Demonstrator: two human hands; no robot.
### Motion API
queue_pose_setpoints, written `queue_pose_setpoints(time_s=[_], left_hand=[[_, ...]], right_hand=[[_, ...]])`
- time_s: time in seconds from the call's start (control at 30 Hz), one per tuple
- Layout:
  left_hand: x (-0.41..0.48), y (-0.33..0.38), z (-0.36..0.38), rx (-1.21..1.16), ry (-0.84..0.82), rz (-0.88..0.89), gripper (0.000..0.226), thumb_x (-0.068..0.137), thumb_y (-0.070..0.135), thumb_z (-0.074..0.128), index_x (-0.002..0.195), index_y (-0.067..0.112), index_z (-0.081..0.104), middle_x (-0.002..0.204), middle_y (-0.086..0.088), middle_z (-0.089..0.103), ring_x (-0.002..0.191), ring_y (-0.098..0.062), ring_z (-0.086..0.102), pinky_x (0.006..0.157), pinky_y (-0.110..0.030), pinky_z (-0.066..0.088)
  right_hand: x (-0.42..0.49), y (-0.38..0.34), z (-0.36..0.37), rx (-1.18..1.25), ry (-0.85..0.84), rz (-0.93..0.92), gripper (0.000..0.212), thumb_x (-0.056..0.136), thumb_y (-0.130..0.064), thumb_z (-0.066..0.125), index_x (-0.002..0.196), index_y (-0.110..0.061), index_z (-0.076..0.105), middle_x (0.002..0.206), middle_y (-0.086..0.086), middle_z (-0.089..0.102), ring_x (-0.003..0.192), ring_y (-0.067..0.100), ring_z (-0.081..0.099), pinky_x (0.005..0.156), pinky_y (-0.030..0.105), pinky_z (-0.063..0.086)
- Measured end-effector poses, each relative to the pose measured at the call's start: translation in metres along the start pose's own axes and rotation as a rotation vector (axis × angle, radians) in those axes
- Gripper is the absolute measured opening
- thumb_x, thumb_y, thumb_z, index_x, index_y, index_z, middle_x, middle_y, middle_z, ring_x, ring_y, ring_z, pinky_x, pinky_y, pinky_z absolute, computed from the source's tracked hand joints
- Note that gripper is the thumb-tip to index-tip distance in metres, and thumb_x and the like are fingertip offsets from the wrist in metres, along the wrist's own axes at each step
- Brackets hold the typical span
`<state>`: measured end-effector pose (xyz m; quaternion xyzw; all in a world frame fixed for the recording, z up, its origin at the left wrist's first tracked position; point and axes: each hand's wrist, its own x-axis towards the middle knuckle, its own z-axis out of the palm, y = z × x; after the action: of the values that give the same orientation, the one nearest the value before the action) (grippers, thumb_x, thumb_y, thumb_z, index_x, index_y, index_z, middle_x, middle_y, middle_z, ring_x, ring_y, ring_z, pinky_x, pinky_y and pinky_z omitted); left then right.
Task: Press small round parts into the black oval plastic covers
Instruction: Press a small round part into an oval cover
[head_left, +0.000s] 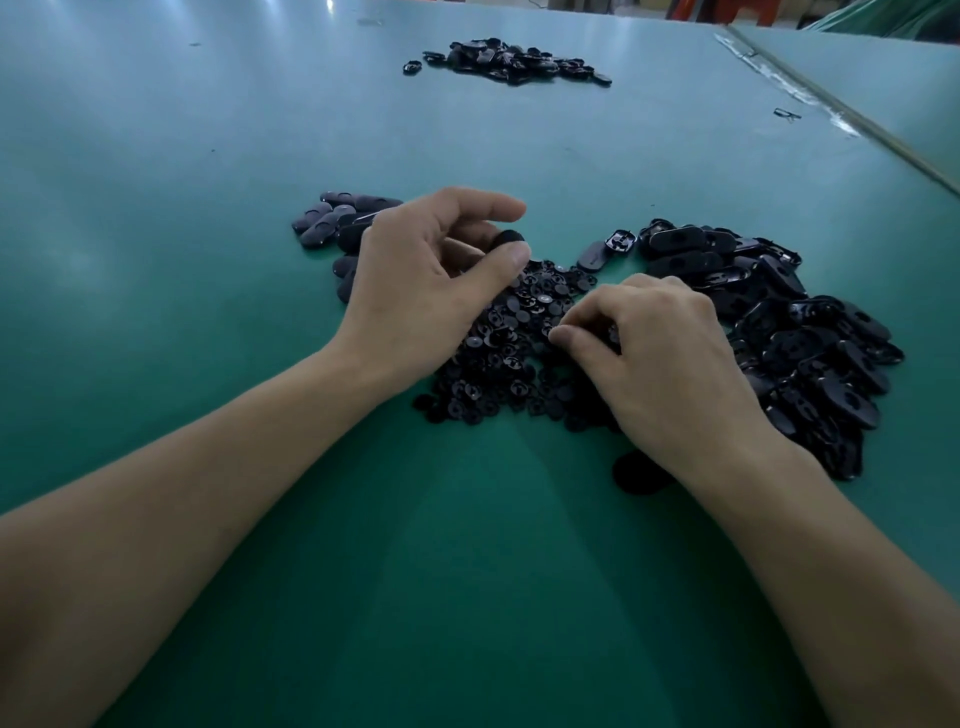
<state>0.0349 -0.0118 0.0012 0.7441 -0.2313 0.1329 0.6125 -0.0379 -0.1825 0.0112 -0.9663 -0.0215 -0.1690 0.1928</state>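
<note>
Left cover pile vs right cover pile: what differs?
Count: the left pile holds few covers; the right pile holds many, spread wider.
Pose: left-pile covers lie flat, smooth side up, side by side; right-pile covers are jumbled, many showing holes or hollow insides.
View: the left hand hides part of the left pile; the right pile is mostly visible.
Shared: black oval covers on the green table.

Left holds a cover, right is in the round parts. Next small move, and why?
Probably pinch one round part from the pile with the right hand and lift it to the cover. The left hand holds that cover ready by the pile, and the right fingers curl down into it.
</note>
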Motion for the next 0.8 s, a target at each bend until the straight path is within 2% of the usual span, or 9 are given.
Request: queue_pose_setpoints(time_s=[0.1,0.2,0.33,0.43,0.53,0.6,0.7,0.8], left_hand=[[0.0006,-0.0007,-0.0010,-0.019,0.012,0.002,0.017,0.084,0.019,0.077,0.092,0.032,0.071,0.075,0.015,0.071,0.064,-0.003,0.064,0.067,-0.021,0.053],[0.0005,-0.0002,-0.0020,-0.012,0.033,0.019,0.016,0.082,0.019,0.080,0.087,0.030,0.069,0.077,0.014,0.073,0.070,-0.004,0.068,0.067,-0.023,0.055],[0.0001,0.0017,-0.0019,-0.044,0.046,0.000,0.018,0.082,0.017,0.081,0.088,0.028,0.068,0.076,0.013,0.073,0.071,-0.006,0.070,0.069,-0.022,0.055],[-0.0004,0.0028,-0.0021,-0.096,0.021,-0.039,0.020,0.083,0.015,0.079,0.096,0.027,0.068,0.075,0.009,0.073,0.069,-0.013,0.073,0.068,-0.022,0.056],[0.0000,0.0031,-0.0014,-0.115,0.014,-0.051,0.019,0.084,0.016,0.076,0.099,0.026,0.070,0.081,0.003,0.074,0.071,-0.015,0.075,0.070,-0.022,0.056],[0.0002,0.0024,-0.0011,-0.125,0.010,-0.056,0.016,0.083,0.015,0.076,0.096,0.024,0.072,0.084,0.002,0.075,0.074,-0.017,0.076,0.072,-0.025,0.057],[-0.0002,0.0014,-0.0016,-0.123,0.004,-0.054,0.014,0.082,0.015,0.077,0.091,0.024,0.072,0.082,0.001,0.076,0.078,-0.022,0.076,0.073,-0.034,0.061],[-0.0012,0.0032,-0.0026,-0.123,-0.020,-0.046,0.019,0.082,0.014,0.078,0.096,0.022,0.069,0.079,0.001,0.077,0.076,-0.019,0.076,0.071,-0.031,0.061]], right_hand=[[0.0000,-0.0008,0.0008,0.014,0.016,-0.011,0.019,0.095,-0.037,0.064,0.095,-0.020,0.074,0.092,-0.001,0.062,0.096,0.019,0.049,0.082,0.025,0.034],[0.0009,-0.0028,0.0001,0.094,0.103,-0.029,0.019,0.096,-0.033,0.063,0.090,-0.017,0.070,0.087,-0.004,0.058,0.089,0.017,0.052,0.078,0.024,0.035],[0.0016,-0.0036,0.0005,0.231,0.173,-0.033,0.020,0.099,-0.028,0.061,0.086,-0.014,0.064,0.071,-0.005,0.061,0.062,0.012,0.053,0.064,0.030,0.043],[0.0016,-0.0039,0.0003,0.262,0.197,-0.028,0.010,0.098,-0.023,0.063,0.099,-0.016,0.069,0.072,-0.007,0.066,0.058,0.003,0.053,0.061,0.013,0.041],[0.0015,-0.0054,-0.0007,0.269,0.226,-0.060,0.016,0.095,-0.015,0.066,0.109,-0.012,0.073,0.084,-0.006,0.071,0.069,0.003,0.058,0.072,0.000,0.038],[0.0010,-0.0063,-0.0006,0.289,0.247,-0.084,0.015,0.094,-0.013,0.066,0.106,-0.011,0.074,0.084,-0.007,0.070,0.078,0.001,0.060,0.073,0.001,0.040],[0.0003,-0.0060,0.0001,0.341,0.269,-0.063,0.007,0.095,-0.014,0.065,0.099,-0.015,0.071,0.078,-0.010,0.069,0.070,0.001,0.061,0.066,0.007,0.042],[0.0003,-0.0072,-0.0006,0.394,0.281,-0.047,0.004,0.095,-0.015,0.065,0.096,-0.018,0.068,0.079,-0.011,0.069,0.075,0.006,0.064,0.066,0.017,0.048]])
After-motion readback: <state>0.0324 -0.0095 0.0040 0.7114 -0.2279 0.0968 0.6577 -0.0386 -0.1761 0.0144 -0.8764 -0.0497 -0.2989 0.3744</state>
